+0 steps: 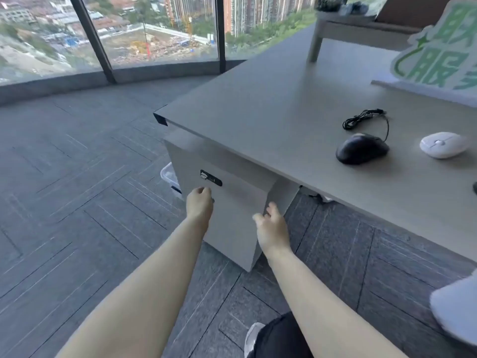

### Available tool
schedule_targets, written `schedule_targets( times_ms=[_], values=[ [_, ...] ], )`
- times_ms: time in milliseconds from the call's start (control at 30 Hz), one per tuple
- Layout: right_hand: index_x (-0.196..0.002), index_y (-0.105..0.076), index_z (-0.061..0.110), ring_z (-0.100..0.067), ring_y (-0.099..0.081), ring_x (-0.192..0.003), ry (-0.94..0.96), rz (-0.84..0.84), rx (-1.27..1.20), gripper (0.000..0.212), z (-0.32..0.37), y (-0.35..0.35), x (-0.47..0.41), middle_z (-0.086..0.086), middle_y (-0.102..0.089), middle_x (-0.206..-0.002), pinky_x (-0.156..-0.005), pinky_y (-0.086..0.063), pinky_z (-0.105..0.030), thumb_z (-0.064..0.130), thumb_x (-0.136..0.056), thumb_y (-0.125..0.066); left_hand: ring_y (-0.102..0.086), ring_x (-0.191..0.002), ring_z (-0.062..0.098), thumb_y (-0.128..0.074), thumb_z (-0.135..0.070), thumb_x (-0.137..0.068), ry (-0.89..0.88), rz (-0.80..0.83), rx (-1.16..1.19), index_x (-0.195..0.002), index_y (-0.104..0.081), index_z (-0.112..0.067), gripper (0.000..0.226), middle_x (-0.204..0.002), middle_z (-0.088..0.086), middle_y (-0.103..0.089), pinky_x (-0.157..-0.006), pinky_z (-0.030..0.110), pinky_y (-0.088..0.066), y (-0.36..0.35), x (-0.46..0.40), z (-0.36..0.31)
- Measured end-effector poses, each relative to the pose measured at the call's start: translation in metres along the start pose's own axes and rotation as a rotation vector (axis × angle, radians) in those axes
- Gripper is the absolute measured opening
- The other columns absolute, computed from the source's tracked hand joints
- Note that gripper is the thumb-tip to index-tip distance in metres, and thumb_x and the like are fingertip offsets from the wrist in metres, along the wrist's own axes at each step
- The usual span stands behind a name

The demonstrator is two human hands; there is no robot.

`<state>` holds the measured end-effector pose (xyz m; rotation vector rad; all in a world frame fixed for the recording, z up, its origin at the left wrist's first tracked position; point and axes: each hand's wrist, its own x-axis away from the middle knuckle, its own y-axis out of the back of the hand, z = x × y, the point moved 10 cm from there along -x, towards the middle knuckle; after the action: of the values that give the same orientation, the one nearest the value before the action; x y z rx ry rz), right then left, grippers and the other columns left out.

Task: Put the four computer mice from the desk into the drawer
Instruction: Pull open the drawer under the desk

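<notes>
A grey drawer cabinet (pixel 232 202) stands under the corner of the grey desk (pixel 271 104), its front closed, with a small black lock panel (pixel 211 178) near the top. My left hand (pixel 199 205) reaches the cabinet front just below that panel, fingers curled against it; what they grip is hidden. My right hand (pixel 272 228) touches the cabinet's right edge with fingers spread. On the desk lie a black wired mouse (pixel 361 149) with its coiled cable (pixel 361 119) and a white mouse (pixel 444 144). A dark object (pixel 475 187) shows at the right edge.
A green and white sign (pixel 438 52) and a grey riser shelf (pixel 343 27) stand at the back of the desk. A clear plastic bin (pixel 169 175) sits on the carpet behind the cabinet. Large windows (pixel 154 34) run along the far wall. A white chair part (pixel 456 311) is at the right.
</notes>
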<state>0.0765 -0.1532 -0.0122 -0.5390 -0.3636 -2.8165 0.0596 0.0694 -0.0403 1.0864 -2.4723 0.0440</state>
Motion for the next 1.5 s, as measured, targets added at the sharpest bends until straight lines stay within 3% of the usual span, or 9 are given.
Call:
schedule_targets(
  times_ms=[133,433,633,767,900,1033,1167,1400,1500],
  values=[
    [-0.148,-0.032,0.017,-0.022,-0.048,-0.132,0.017,-0.06,-0.004,0.064,0.0,-0.003,-0.007,-0.001,-0.047,-0.146,-0.11,-0.039,-0.044,0.02,-0.086,-0.048,-0.059,-0.082,0.028,-0.041,-0.019,-0.094,0.114,-0.043,0.182,-0.07,-0.049,-0.014,0.026,-0.08,0.007,-0.06,-0.082,0.039,-0.052,-0.011,-0.027,0.001],
    [-0.14,-0.044,0.019,-0.017,-0.057,-0.122,0.023,-0.145,-0.019,0.061,-0.002,-0.001,-0.013,-0.004,-0.058,-0.137,-0.104,-0.047,-0.044,0.018,-0.079,-0.05,-0.061,-0.09,0.027,-0.041,-0.02,-0.098,0.183,-0.061,0.225,-0.123,-0.052,-0.005,0.031,-0.084,0.004,-0.051,-0.068,0.045,-0.059,-0.019,-0.057,0.008],
    [-0.135,-0.05,0.018,-0.015,-0.054,-0.123,0.044,-0.1,0.043,0.048,-0.001,0.004,0.001,0.002,-0.059,-0.132,-0.102,-0.044,-0.036,0.01,-0.087,-0.051,-0.051,-0.093,0.028,-0.044,-0.023,-0.098,0.2,-0.141,0.286,-0.113,-0.055,-0.006,0.025,-0.088,0.007,-0.047,-0.068,0.045,-0.058,-0.005,-0.048,0.013],
    [-0.106,-0.064,0.024,-0.013,-0.064,-0.097,0.096,-0.047,0.106,0.018,-0.003,0.004,0.023,0.007,-0.07,-0.101,-0.08,-0.049,-0.029,0.028,-0.093,-0.051,-0.052,-0.093,0.027,-0.044,-0.024,-0.098,0.192,-0.214,0.319,-0.096,-0.051,-0.008,0.017,-0.092,0.01,-0.049,-0.071,0.047,-0.059,0.033,-0.019,0.031],
    [-0.093,-0.063,0.003,-0.029,-0.066,-0.092,0.176,0.077,0.214,0.05,-0.007,-0.013,0.048,-0.017,-0.071,-0.095,-0.084,-0.052,-0.044,0.048,-0.097,-0.041,-0.059,-0.106,0.032,-0.045,-0.016,-0.094,0.188,-0.253,0.38,-0.098,-0.052,-0.008,0.011,-0.114,0.018,-0.058,-0.077,0.051,-0.059,0.081,0.012,0.054],
    [-0.076,-0.056,0.0,-0.03,-0.059,-0.069,0.222,0.218,0.292,0.054,-0.014,-0.041,0.075,-0.019,-0.066,-0.075,-0.065,-0.046,-0.04,0.048,-0.095,-0.044,-0.06,-0.092,0.026,-0.046,-0.019,-0.097,0.192,-0.288,0.399,-0.104,-0.054,-0.008,0.015,-0.115,0.014,-0.057,-0.077,0.047,-0.059,0.125,0.045,0.072],
    [-0.07,-0.053,0.003,-0.02,-0.051,-0.061,0.202,0.365,0.34,0.053,-0.03,-0.072,0.103,-0.016,-0.058,-0.065,-0.06,-0.045,-0.039,0.054,-0.084,-0.051,-0.061,-0.107,0.033,-0.046,-0.02,-0.097,0.206,-0.331,0.42,-0.1,-0.056,-0.009,0.015,-0.113,0.011,-0.059,-0.08,0.051,-0.059,0.17,0.071,0.091],
    [-0.071,-0.06,0.003,-0.033,-0.068,-0.071,0.152,0.54,0.385,0.044,-0.046,-0.109,0.144,-0.016,-0.075,-0.081,-0.066,-0.056,-0.047,0.046,-0.08,-0.059,-0.061,-0.113,0.032,-0.048,-0.019,-0.098,0.217,-0.338,0.434,-0.111,-0.058,-0.007,0.02,-0.123,0.013,-0.061,-0.077,0.053,-0.059,0.221,0.104,0.111],
    [-0.073,-0.065,0.008,-0.022,-0.072,-0.076,0.167,0.591,0.403,0.031,-0.048,-0.121,0.159,-0.015,-0.076,-0.09,-0.069,-0.059,-0.042,0.035,-0.089,-0.06,-0.062,-0.112,0.032,-0.049,-0.02,-0.098,0.21,-0.332,0.437,-0.111,-0.059,-0.007,0.021,-0.123,0.012,-0.062,-0.073,0.053,-0.06,0.238,0.113,0.118]
  ],
)
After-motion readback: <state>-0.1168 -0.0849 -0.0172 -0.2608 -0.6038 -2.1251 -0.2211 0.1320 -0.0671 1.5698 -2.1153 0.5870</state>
